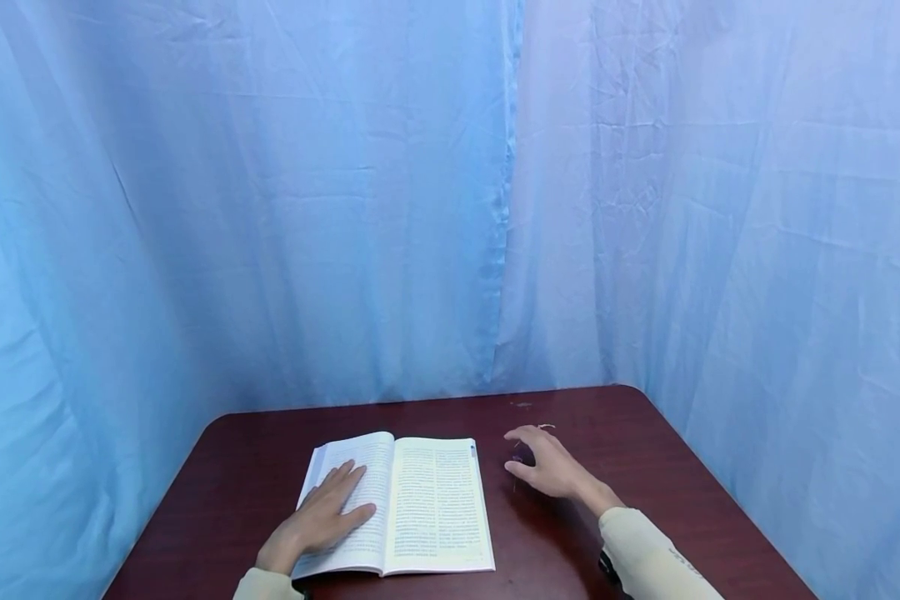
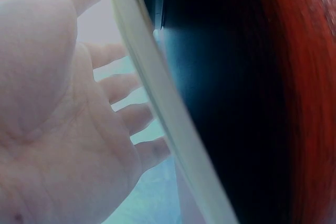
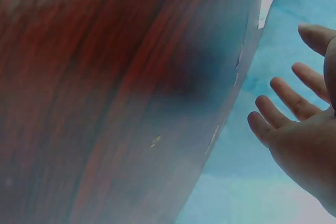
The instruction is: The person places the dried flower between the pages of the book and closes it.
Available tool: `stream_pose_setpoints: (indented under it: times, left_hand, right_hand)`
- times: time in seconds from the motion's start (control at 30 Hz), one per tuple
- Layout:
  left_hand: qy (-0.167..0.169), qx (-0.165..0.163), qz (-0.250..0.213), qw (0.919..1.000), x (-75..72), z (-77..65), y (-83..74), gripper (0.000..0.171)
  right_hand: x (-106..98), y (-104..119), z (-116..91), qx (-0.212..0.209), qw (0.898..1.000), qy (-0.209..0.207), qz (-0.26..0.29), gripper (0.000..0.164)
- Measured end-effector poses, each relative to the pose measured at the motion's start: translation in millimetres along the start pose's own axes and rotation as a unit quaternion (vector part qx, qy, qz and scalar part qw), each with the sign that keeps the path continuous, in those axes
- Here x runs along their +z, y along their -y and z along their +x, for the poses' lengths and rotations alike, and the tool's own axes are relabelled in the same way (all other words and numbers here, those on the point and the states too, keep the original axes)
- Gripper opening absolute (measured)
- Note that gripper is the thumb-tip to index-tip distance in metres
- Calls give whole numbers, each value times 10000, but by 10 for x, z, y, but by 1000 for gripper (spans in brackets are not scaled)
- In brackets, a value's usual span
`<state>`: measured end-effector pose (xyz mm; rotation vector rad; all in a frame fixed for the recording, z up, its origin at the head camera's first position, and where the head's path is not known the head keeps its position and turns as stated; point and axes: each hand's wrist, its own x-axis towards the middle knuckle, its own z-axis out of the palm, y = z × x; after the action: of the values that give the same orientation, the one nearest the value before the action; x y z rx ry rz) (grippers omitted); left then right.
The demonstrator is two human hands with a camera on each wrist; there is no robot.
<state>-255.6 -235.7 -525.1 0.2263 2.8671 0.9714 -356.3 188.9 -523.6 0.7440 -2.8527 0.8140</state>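
Observation:
An open book (image 1: pixel 438 500) with printed text in columns lies on the dark red table, its spine running away from the person. Across its left page rests my left hand (image 1: pixel 322 512), fingers spread and fairly straight. In the left wrist view the left palm (image 2: pixel 68 103) shows, with the fingertips hidden behind the edge of the book (image 2: pixel 163 98). To the right of the book, my right hand (image 1: pixel 551 467) hovers low over the table with its fingers loosely bent. The right wrist view shows the right hand (image 3: pixel 302 119) with nothing between thumb and fingers.
The table (image 1: pixel 270 450) has rounded far corners and a few pale chipped marks (image 1: pixel 521 405) near its back edge. Blue curtains (image 1: pixel 360 208) hang behind it and along both sides.

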Motion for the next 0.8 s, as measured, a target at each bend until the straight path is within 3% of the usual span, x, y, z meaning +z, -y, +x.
stream_pose_setpoints:
  times: [0.3,0.8]
  left_hand:
    - [3,56,-92,9999,0,-5,24,83]
    - [3,-54,-87,9999,-8,-12,-9,80]
  right_hand:
    - [7,-71,33,313,9994,-153,94,46]
    - [48,-60,41,541,9983,-29,224,42]
